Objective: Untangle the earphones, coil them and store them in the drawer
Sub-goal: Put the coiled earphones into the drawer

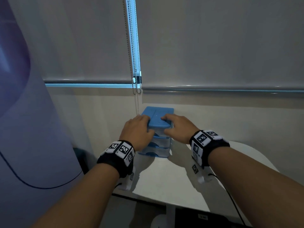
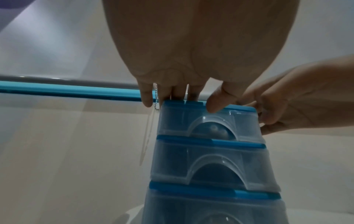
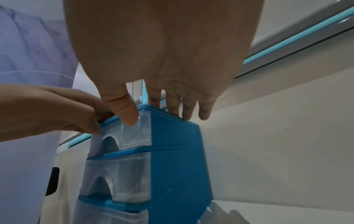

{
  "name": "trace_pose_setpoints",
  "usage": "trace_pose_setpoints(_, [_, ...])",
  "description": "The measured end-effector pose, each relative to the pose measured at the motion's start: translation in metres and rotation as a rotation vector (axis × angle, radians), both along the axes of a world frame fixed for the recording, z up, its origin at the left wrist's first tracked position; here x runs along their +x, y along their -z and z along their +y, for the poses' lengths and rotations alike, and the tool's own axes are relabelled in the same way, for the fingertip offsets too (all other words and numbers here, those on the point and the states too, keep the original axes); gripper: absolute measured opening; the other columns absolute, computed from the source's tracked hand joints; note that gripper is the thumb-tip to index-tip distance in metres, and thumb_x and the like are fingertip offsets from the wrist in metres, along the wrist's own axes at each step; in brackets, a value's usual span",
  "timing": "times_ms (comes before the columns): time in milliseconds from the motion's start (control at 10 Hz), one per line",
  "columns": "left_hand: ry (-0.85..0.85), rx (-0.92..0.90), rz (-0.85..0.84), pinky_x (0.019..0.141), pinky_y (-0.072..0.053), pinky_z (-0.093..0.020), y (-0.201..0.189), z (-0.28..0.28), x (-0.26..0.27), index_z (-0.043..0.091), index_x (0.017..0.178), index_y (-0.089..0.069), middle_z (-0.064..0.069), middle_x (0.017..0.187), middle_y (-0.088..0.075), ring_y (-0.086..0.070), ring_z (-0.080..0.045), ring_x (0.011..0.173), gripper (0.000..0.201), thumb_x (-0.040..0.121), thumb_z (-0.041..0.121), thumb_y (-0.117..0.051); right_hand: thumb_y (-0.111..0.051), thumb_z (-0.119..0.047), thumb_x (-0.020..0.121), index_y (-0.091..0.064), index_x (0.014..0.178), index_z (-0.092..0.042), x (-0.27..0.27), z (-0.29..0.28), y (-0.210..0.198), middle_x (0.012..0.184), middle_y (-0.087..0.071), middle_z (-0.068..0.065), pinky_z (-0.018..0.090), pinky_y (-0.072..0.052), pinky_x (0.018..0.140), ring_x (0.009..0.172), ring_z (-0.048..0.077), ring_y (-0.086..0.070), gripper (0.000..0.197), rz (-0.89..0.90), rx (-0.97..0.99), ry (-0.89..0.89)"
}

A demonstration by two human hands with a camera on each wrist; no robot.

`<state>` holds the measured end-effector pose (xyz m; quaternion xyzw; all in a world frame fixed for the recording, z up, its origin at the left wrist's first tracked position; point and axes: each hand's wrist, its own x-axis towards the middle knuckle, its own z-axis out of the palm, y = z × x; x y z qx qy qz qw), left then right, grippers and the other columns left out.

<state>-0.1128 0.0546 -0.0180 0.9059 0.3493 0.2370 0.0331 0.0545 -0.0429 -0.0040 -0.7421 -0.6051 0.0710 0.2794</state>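
Head view: the unit (image 1: 158, 112) on the table (image 1: 164, 178) is steadied by the left hand (image 1: 138, 130) and right hand (image 1: 178, 129), fingers laid flat on its lid, nothing clasped

Left wrist view: pale shapes, probably the earphones (image 2: 216, 130), are seen inside the top drawer (image 2: 172, 121); they are judged light, limp, and best lifted by the whole coil

Right wrist view: a thumb (image 3: 126, 112) is pressed on the slippery drawer front; a chain (image 3: 142, 85) hangs just behind

Two grey roller blinds (image 1: 213, 46) hang above a beige wall (image 1: 230, 116), bead chains (image 1: 134, 55) dangling in the bright blue gap between them. Below lies a white, round-edged surface (image 1: 164, 181), and a large lavender curved panel (image 1: 32, 129) marked with a thin dark line stands at the left.
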Motion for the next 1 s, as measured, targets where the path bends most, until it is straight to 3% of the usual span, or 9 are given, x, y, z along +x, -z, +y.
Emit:
trace_pose_setpoints(100, [-0.007, 0.004, 0.072, 0.074, -0.041, -0.035, -0.010, 0.002, 0.002, 0.017, 0.116, -0.056, -0.004, 0.113, -0.064, -0.058, -0.026, 0.090, 0.030, 0.092, 0.035, -0.052, -0.065, -0.021, 0.089, -0.053, 0.144, -0.024, 0.002, 0.000, -0.002, 0.142, -0.056, 0.005, 0.027, -0.043, 0.091, 0.118, 0.022, -0.057, 0.056, 0.026, -0.002, 0.000])
trace_pose_setpoints(300, [-0.017, 0.066, 0.160, 0.071, -0.042, -0.037, -0.023, 0.012, 0.010, 0.021, 0.106, -0.056, -0.003, 0.102, -0.059, -0.056, -0.026, 0.087, 0.029, 0.093, 0.045, -0.046, -0.060, -0.020, 0.093, -0.057, 0.142, -0.021, 0.012, 0.004, -0.002, 0.141, -0.053, 0.000, 0.028, -0.037, 0.102, 0.129, 0.019, -0.051, 0.049, 0.057, 0.008, -0.050])
trace_pose_setpoints(500, [-0.026, 0.196, 0.164, 0.066, -0.032, -0.035, -0.029, 0.023, 0.025, 0.022, 0.088, -0.054, 0.000, 0.082, -0.052, -0.052, -0.027, 0.078, 0.026, 0.093, 0.046, -0.044, -0.052, -0.033, 0.086, -0.070, 0.129, -0.026, 0.034, 0.013, -0.005, 0.128, -0.060, -0.001, 0.042, -0.041, 0.109, 0.121, 0.018, -0.055, 0.047, 0.123, 0.056, -0.134])
trace_pose_setpoints(600, [-0.007, 0.237, 0.167, 0.060, -0.028, -0.034, -0.029, 0.026, 0.026, 0.021, 0.087, -0.053, 0.000, 0.079, -0.051, -0.049, -0.025, 0.071, 0.027, 0.092, 0.045, -0.042, -0.047, -0.036, 0.079, -0.073, 0.124, -0.030, 0.044, 0.016, -0.002, 0.120, -0.062, -0.003, 0.038, -0.043, 0.107, 0.116, 0.014, -0.058, 0.052, 0.194, 0.075, -0.177])
trace_pose_setpoints(700, [-0.008, 0.233, 0.189, 0.057, -0.028, -0.033, -0.032, 0.024, 0.025, 0.020, 0.088, -0.053, 0.000, 0.078, -0.051, -0.048, -0.024, 0.066, 0.034, 0.088, 0.049, -0.034, -0.045, -0.035, 0.080, -0.069, 0.128, -0.033, 0.052, 0.014, 0.001, 0.124, -0.059, -0.007, 0.034, -0.041, 0.108, 0.122, 0.011, -0.054, 0.054, 0.201, 0.047, -0.219])
trace_pose_setpoints(800, [-0.012, 0.204, 0.229, 0.058, -0.031, -0.034, -0.037, 0.022, 0.026, 0.020, 0.091, -0.053, 0.000, 0.079, -0.052, -0.048, -0.025, 0.067, 0.034, 0.087, 0.047, -0.033, -0.047, -0.033, 0.081, -0.068, 0.132, -0.031, 0.057, 0.013, 0.000, 0.133, -0.058, -0.007, 0.033, -0.039, 0.111, 0.129, 0.011, -0.051, 0.055, 0.237, 0.020, -0.221])
trace_pose_setpoints(900, [-0.019, 0.100, 0.245, 0.062, -0.036, -0.035, -0.046, 0.020, 0.025, 0.019, 0.097, -0.057, -0.002, 0.085, -0.055, -0.051, -0.028, 0.072, 0.034, 0.089, 0.046, -0.037, -0.058, -0.020, 0.088, -0.065, 0.136, -0.028, 0.057, 0.011, -0.005, 0.145, -0.054, -0.005, 0.033, -0.035, 0.116, 0.136, 0.010, -0.047, 0.049, 0.244, -0.021, -0.230])
trace_pose_setpoints(1000, [-0.030, -0.001, 0.242, 0.065, -0.039, -0.035, -0.056, 0.021, 0.024, 0.018, 0.103, -0.059, -0.003, 0.093, -0.057, -0.053, -0.027, 0.079, 0.026, 0.097, 0.039, -0.045, -0.063, -0.012, 0.091, -0.059, 0.140, -0.023, 0.058, 0.008, -0.021, 0.148, -0.053, -0.005, 0.025, -0.036, 0.112, 0.135, 0.010, -0.047, 0.050, 0.194, -0.093, -0.210])
